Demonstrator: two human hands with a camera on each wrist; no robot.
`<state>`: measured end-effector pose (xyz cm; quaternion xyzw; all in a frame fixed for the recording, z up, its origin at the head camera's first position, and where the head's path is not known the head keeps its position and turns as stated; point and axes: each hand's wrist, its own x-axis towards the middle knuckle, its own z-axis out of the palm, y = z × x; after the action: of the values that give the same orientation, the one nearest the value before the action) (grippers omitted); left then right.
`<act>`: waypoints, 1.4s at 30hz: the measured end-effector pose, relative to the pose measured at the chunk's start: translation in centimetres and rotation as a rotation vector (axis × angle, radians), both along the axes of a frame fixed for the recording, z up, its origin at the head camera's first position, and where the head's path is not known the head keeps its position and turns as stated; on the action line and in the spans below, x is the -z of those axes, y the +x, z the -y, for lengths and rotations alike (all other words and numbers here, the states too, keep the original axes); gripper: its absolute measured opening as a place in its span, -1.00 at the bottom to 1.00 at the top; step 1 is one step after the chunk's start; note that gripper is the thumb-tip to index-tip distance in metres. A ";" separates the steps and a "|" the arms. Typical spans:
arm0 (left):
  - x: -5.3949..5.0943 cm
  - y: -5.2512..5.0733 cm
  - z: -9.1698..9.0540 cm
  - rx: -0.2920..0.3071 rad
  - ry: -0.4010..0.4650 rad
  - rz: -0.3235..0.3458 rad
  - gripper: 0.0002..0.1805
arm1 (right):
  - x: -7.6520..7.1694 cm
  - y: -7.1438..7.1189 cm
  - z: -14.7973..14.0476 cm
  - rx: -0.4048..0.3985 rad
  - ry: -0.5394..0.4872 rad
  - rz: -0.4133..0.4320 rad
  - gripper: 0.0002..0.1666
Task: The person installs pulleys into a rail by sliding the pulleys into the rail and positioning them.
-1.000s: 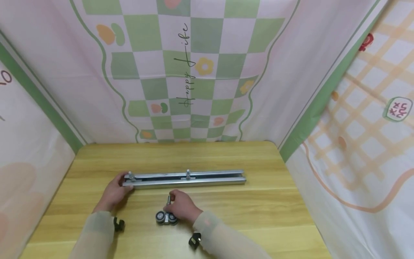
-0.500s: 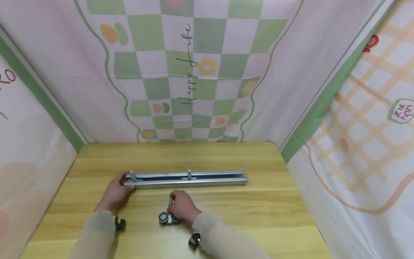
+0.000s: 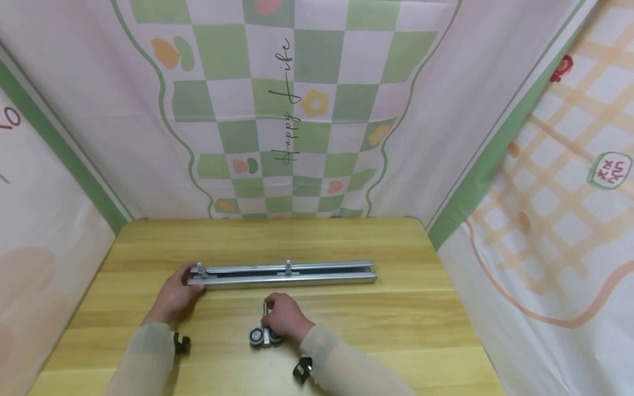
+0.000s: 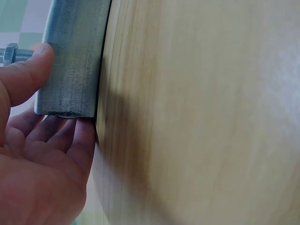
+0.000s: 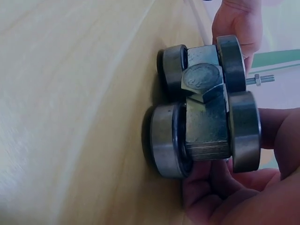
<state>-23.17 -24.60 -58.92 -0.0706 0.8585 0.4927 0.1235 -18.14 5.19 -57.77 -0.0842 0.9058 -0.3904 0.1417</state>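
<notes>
A long silver metal track rail point(image 3: 317, 279) lies across the table, its open slot facing up. One bolt point(image 3: 288, 267) stands in the slot near the middle, and another bolt point(image 3: 200, 269) at the left end. My left hand point(image 3: 174, 294) holds that left end; in the left wrist view the thumb rests on the rail's edge by the bolt. Nearer to me, a roller trolley point(image 5: 206, 119) with several steel wheels and a threaded stem point(image 3: 264, 309) is in my right hand point(image 3: 287, 318), which grips it by the stem. Some right fingers are hidden behind the trolley.
The wooden table point(image 3: 386, 330) has a patterned cloth point(image 3: 317, 137) hanging behind it and more cloth at both sides. Black wrist straps point(image 3: 302, 370) show at the cuffs. The rail lies just beyond the trolley.
My right hand and the trolley have shifted a little to the right and slightly toward me. The left hand and the rail stay in place.
</notes>
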 end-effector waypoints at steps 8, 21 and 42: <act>0.0 0.0 0.1 0.003 0.004 -0.009 -0.17 | 0.2 0.4 -0.3 0.040 -0.142 0.007 -0.45; 0.2 -0.2 0.1 0.000 0.013 0.002 -0.16 | 0.6 0.6 -0.6 0.060 -0.176 -0.015 -0.40; 0.0 -0.1 0.0 -0.002 0.010 0.005 -0.16 | 0.4 0.9 -2.8 0.138 -0.234 -0.023 -0.39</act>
<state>-23.27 -24.61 -58.88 -0.0721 0.8557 0.4969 0.1253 -17.28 8.00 -58.13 -0.0422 0.8593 -0.5011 0.0932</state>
